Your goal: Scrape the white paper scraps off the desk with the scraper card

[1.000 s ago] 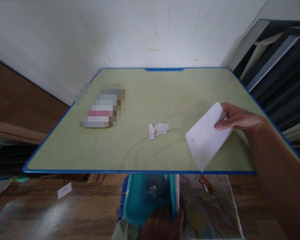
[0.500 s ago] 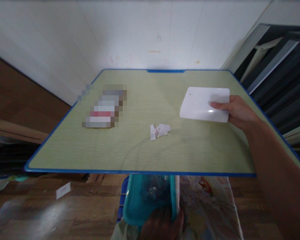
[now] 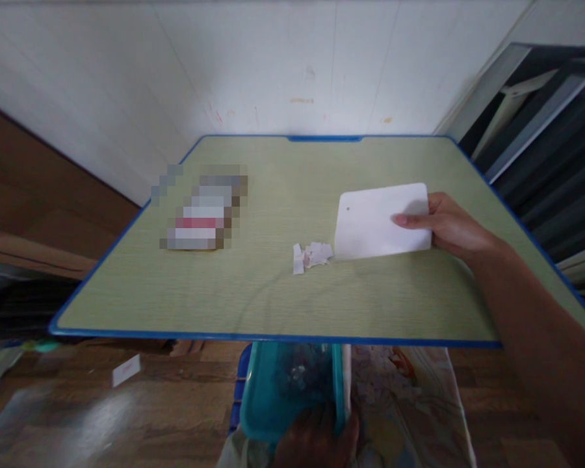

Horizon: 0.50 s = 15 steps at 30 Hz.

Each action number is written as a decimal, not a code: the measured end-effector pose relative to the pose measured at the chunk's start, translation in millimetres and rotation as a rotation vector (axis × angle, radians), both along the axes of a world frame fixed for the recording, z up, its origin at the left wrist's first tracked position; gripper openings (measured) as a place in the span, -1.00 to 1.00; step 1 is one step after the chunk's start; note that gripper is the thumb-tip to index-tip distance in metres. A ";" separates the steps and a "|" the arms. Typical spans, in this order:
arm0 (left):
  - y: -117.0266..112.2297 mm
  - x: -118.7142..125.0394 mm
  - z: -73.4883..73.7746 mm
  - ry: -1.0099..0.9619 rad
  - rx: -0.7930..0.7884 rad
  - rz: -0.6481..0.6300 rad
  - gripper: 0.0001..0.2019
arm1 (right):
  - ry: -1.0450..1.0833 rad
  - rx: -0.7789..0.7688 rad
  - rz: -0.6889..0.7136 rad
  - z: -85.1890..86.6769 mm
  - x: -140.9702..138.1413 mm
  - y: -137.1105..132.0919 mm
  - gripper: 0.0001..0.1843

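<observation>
My right hand (image 3: 455, 224) grips the right end of a flat white plastic scraper (image 3: 377, 218), thumb on its face. A small hole shows near the scraper's upper left corner. Its lower left corner is close beside a small heap of torn white paper scraps (image 3: 316, 253) on the table. Below the table's front edge, my left hand (image 3: 316, 435) is closed over the near rim of a turquoise plastic tub (image 3: 266, 409). Dim, clear-looking bits lie inside the tub. The left fingertips are partly hidden.
The pale green table (image 3: 253, 292) has a blue edge and stands against a white wall (image 3: 273, 65). A pixelated, blurred item (image 3: 202, 211) lies at the left. Dark folded frames (image 3: 556, 123) lean at the right. A white card (image 3: 126, 370) rests on the wooden floor.
My right hand has moved the scraper left and towards me, tilting it, so it is now beside the paper scraps. My left hand and the tub have barely moved.
</observation>
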State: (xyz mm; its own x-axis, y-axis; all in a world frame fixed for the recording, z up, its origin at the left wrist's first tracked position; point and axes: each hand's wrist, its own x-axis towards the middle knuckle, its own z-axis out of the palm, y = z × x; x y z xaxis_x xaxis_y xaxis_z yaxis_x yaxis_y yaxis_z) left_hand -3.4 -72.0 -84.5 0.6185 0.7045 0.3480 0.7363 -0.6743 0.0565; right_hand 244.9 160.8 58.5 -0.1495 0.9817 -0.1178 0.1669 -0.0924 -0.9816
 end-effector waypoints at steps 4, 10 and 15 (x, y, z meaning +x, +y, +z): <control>-0.8 -0.5 -0.9 0.016 0.005 0.004 -0.73 | -0.024 0.027 -0.046 0.5 -0.4 -0.2 -0.76; -5.6 1.9 -7.6 0.029 0.004 0.020 -0.66 | -0.111 0.041 0.080 2.7 -7.4 -3.3 -0.75; -5.6 1.7 -9.5 0.038 0.000 0.011 -0.60 | -0.119 0.008 0.204 6.9 -16.2 -7.6 -0.77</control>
